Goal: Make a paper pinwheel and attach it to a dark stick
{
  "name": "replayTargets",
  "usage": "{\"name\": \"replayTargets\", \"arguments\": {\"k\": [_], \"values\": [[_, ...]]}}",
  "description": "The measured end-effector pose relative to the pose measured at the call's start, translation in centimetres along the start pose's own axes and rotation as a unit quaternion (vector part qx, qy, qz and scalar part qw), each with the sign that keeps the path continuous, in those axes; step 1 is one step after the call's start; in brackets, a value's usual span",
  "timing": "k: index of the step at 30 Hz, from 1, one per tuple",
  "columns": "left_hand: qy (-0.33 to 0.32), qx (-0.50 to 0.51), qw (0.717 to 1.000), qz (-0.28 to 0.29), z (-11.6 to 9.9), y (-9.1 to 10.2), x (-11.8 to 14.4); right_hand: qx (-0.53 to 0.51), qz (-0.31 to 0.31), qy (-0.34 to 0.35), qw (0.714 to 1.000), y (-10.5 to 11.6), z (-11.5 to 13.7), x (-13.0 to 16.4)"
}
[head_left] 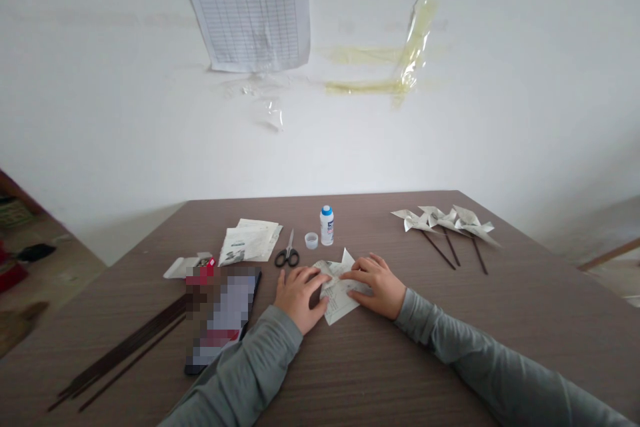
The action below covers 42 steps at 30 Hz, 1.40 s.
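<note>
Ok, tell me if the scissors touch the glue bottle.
Apart. The head view shows bare table and a loose cap between the scissors and the glue bottle.

Soft, even daylight, no glare; faint shadows under hands. Wide-angle bend at edges, left side blurry, phone [225,320] pixelated.

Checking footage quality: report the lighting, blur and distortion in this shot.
Head view: soft, even light, faint shadows under the hands; wide-angle lens bends the table edges; phone screen is pixelated; the wall sheet print is too small to read.
</note>
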<state>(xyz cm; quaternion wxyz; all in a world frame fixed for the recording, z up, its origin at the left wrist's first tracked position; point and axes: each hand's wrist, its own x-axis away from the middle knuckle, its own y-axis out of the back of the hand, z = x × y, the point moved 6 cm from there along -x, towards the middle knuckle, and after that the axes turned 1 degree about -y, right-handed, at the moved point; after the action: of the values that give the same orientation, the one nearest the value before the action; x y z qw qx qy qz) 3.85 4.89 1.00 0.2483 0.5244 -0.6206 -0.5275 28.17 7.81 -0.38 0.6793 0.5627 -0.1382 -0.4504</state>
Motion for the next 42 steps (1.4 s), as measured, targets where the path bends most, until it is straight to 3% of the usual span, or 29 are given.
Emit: {"name": "replayTargets", "arguments": {"k": [7,13,18,27,32,34,38,42], "values": [[0.0,0.009,1.0,-0.002,0.3,-0.2,0.0,0.024,0.018,0.003,1.0,-0.1,0.3,-0.3],[0.029,-0.008,0.999,0.014,2.1,-1.8,-0.6,-0.002,0.02,0.012,1.0,0.0,-0.2,-0.3],[0.033,-0.035,0.999,0.01,3.6,-2.6,-0.5,-0.019,-0.006,0.024,1.0,0.0,-0.7,-0.4],[0.014,-0.06,0.998,0.012,4.5,-2.1,0.2,-0.117,-0.075,0.046,0.989,0.5,-2.7,-1.3],[0.018,-0.057,0.998,0.008,5.0,-2.4,0.2,-0.133,-0.137,0.05,0.98,3.4,-4.3,-4.1],[0.02,-0.052,0.998,0.004,5.4,-2.7,0.2,-0.121,-0.132,0.054,0.982,4.1,-5.1,-6.0],[0.021,-0.047,0.999,-0.006,5.9,-2.6,0.1,-0.111,-0.11,0.041,0.987,4.1,-6.1,-9.9],[0.02,-0.052,0.998,-0.002,5.8,-2.0,0.0,-0.119,-0.086,0.064,0.987,2.8,-5.3,-12.5]]}}
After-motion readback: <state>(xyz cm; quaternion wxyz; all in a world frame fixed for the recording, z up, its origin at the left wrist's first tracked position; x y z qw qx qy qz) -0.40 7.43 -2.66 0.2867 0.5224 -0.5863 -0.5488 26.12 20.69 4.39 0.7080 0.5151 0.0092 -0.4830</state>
